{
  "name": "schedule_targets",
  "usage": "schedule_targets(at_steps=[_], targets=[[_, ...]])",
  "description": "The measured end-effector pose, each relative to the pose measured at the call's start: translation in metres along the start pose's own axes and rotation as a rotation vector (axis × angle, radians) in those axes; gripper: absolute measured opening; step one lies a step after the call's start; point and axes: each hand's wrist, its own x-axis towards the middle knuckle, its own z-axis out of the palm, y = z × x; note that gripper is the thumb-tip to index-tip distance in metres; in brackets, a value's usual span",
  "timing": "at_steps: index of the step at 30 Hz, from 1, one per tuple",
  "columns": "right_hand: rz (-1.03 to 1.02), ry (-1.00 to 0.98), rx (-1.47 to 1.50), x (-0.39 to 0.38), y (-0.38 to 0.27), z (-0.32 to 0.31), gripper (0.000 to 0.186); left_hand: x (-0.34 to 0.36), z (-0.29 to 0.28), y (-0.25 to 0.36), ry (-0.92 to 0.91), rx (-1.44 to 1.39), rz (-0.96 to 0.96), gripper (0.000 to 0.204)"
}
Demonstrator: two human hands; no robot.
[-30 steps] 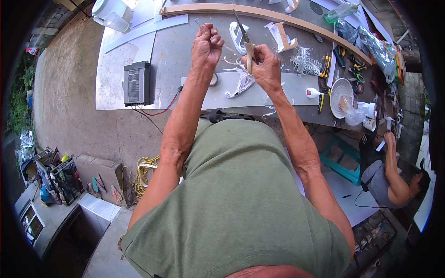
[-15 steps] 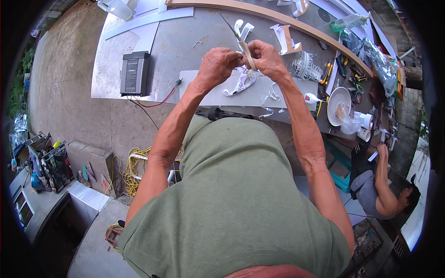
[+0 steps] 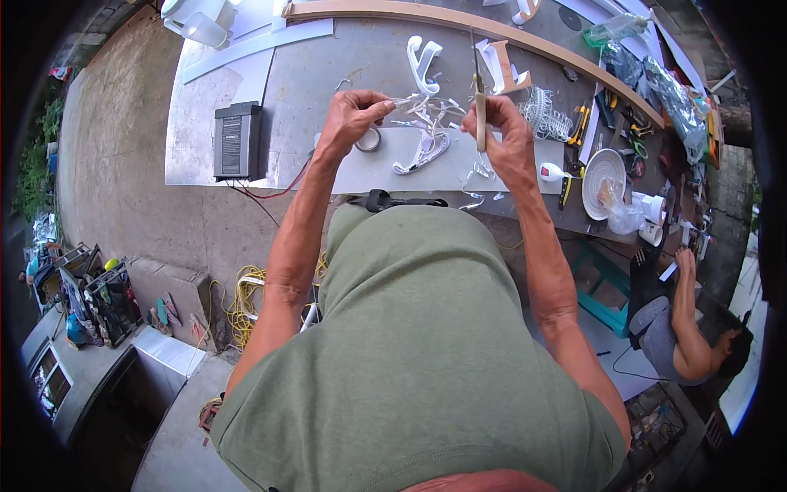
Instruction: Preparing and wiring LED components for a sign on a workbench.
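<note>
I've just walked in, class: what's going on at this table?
A person's left hand pinches thin pale wires, while the right hand holds scissors, blades pointing away from the body. White letter-shaped pieces lie on the table. A dark box sits toward the left.

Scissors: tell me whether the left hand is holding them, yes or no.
No, the scissors are in the right hand, blades pointing away from the body.
</note>
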Motion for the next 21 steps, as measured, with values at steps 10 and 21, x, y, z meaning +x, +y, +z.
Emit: schedule_targets(at_steps=[10,21], targets=[[0.511,-0.413,0.728,-0.068,-0.029,-0.005,0.039,-0.019,0.001,0.033,0.034,0.382,0.256,0.015],[0.715,-0.537,0.75,-0.06,-0.005,0.007,0.038,-0.026,-0.012,0.024,-0.077,0.085,0.125,0.019]])
